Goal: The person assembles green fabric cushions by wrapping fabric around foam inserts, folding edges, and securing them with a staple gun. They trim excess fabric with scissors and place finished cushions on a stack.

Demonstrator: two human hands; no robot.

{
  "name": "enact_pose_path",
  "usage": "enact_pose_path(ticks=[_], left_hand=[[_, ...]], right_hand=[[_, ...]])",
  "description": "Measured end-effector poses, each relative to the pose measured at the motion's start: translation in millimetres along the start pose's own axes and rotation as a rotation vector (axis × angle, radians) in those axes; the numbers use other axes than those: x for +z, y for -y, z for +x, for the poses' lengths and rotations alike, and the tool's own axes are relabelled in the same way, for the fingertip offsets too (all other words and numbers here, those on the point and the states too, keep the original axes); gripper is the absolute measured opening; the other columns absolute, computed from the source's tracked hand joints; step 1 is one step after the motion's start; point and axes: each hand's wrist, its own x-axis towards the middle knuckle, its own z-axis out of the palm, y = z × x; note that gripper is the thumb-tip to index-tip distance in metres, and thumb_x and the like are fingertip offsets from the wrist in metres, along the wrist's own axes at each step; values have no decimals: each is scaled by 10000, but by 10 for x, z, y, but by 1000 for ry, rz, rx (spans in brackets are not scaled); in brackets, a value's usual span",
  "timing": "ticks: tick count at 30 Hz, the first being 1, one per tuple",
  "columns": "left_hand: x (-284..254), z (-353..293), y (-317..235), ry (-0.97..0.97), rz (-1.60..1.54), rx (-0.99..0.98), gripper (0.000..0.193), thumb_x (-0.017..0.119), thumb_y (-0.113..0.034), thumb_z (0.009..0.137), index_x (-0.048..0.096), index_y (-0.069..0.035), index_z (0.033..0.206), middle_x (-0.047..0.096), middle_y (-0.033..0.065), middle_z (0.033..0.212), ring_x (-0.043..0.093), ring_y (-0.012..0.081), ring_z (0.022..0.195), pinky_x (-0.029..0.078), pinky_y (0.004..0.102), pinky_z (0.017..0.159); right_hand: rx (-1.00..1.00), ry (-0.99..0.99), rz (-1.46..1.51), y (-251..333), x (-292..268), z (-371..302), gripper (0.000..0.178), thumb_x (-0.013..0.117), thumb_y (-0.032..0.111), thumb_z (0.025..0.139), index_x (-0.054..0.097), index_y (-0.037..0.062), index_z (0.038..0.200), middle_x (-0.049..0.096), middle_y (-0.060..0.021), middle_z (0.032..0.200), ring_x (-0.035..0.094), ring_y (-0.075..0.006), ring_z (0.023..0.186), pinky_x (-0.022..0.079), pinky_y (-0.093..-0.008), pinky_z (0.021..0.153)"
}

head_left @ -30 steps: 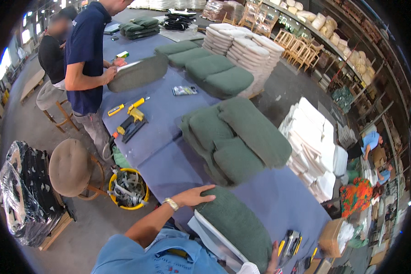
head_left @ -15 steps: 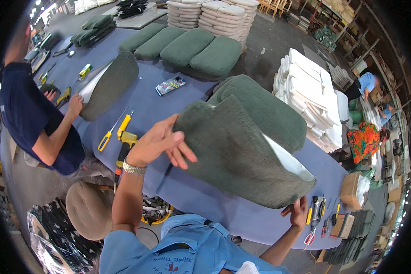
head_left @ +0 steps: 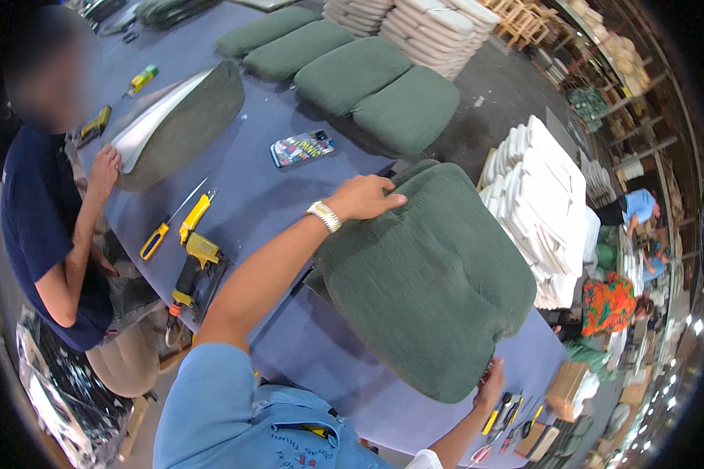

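Observation:
A dark green padded seat cushion [head_left: 426, 289] lies tilted across the table in front of me, its fabric creased near the middle. My left hand [head_left: 368, 197] is closed on its far-left edge, thumb lying over the fabric and fingertips partly hidden. At the near-right corner my right hand [head_left: 489, 387] grips the cushion's edge, some fingers out of sight beneath it. A darker edge shows under the cushion's left side; I cannot tell whether it belongs to a second piece.
Left of my arm lie a yellow-and-black nail gun [head_left: 195, 266] and a screwdriver [head_left: 155, 241]. A phone [head_left: 301, 148] rests beyond my left hand. Finished green cushions [head_left: 407, 98] line the far edge. A co-worker [head_left: 47, 227] holds another cover at left. Scissors [head_left: 479, 453] lie near right; white pads [head_left: 536, 211] stand stacked beyond.
My left hand has moved from beside the cover onto the cushion's far-left edge and closed there. The piece with white showing inside is turned or lowered; now a full green face shows.

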Motion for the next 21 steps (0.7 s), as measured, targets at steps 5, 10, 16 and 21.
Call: enact_pose_path(ticks=[5, 10, 16, 21], left_hand=[[519, 567, 298, 85, 61, 75, 787, 676, -592, 909, 639, 112, 1258, 717, 302, 1094, 703, 397, 1066, 540, 446, 929], [438, 754, 86, 153, -8, 33, 630, 744, -538, 887, 688, 86, 951, 651, 180, 724, 617, 231, 666, 481, 403, 645], [215, 916, -9, -30, -205, 97, 584, 745, -485, 883, 699, 87, 995, 711, 271, 959, 707, 407, 906, 530, 476, 824], [479, 977, 161, -35, 141, 101, 665, 698, -447, 939, 594, 98, 1305, 705, 304, 1136, 704, 394, 1095, 540, 452, 944]], right_hand=[[-27, -120, 109, 516, 155, 918, 735, 566, 613, 991, 488, 76, 1486, 613, -114, 1355, 611, -256, 1070, 484, -370, 840], [-77, -103, 191, 854, 506, 1353, 737, 632, 530, 994, 526, -76, 1400, 636, -178, 1303, 629, -306, 1163, 512, -426, 970], [-231, -155, 193, 1230, 687, 1233, 692, 629, 507, 1005, 555, -86, 1353, 648, -196, 1276, 651, -294, 1117, 520, -434, 965], [-149, -149, -1, 894, 735, 1455, 631, 616, 494, 1010, 571, -39, 1344, 625, -150, 1314, 606, -268, 1174, 503, -434, 982]])
